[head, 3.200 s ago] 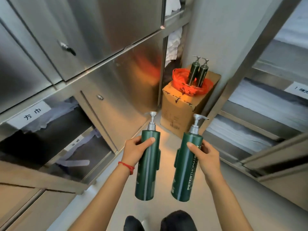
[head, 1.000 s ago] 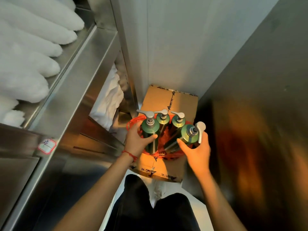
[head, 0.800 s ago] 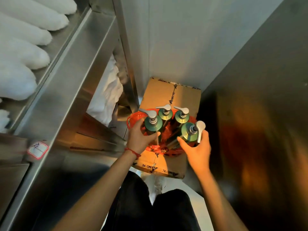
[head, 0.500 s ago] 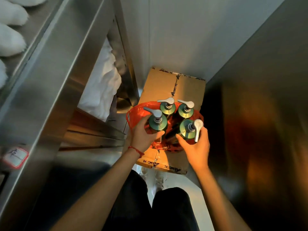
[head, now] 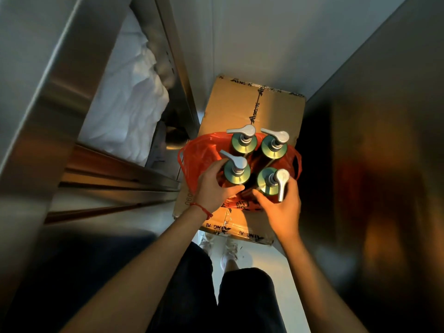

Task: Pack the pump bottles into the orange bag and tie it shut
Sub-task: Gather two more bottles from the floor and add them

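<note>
Cardboard box [head: 230,109] top: orange bag [head: 199,152] holds four pump bottles [head: 242,143]; both hands' fingers grip near two.

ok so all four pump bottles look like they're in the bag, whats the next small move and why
Probably let go of the near bottles and take the bag's handles. The left hand and right hand each grip a bottle, and the orange bag lies open, its handle loops loose.

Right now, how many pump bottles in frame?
4, all standing in the orange bag on the cardboard box: far-left, far-right, near-left in the left hand, near-right in the right hand. None visible elsewhere.
</note>
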Motion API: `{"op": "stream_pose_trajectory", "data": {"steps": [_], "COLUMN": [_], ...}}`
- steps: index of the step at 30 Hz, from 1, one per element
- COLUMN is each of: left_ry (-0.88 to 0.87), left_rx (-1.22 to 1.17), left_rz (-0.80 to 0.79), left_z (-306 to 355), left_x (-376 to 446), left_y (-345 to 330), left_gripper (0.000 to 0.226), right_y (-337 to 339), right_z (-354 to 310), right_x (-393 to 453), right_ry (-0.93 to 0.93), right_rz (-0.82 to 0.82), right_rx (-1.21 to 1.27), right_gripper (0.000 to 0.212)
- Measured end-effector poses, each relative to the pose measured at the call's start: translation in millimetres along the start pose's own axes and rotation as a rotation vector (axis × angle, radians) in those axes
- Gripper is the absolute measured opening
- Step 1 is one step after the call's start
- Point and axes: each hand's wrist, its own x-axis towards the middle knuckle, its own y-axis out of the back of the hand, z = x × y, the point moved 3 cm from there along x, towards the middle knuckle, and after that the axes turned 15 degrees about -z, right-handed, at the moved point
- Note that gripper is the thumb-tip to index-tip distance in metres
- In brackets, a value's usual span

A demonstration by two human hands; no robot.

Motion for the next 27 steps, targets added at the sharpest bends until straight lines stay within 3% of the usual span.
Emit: {"op": "stream_pose_trajectory", "data": {"steps": [27], "left_ry": [-0.016], "left_rx": [0.073], "left_rz": [-0.051], "left_z": [4.5], "left_x": [-14.7], "left_y": [2.2], "left_gripper": [0.061], "right_y": [-9.2], "right_z": [7.2], "right_x": [-6.4], "right_ry": [0.003], "right_rz": [-0.068], "right_rx": [0.012], "right_gripper": [0.063]}}
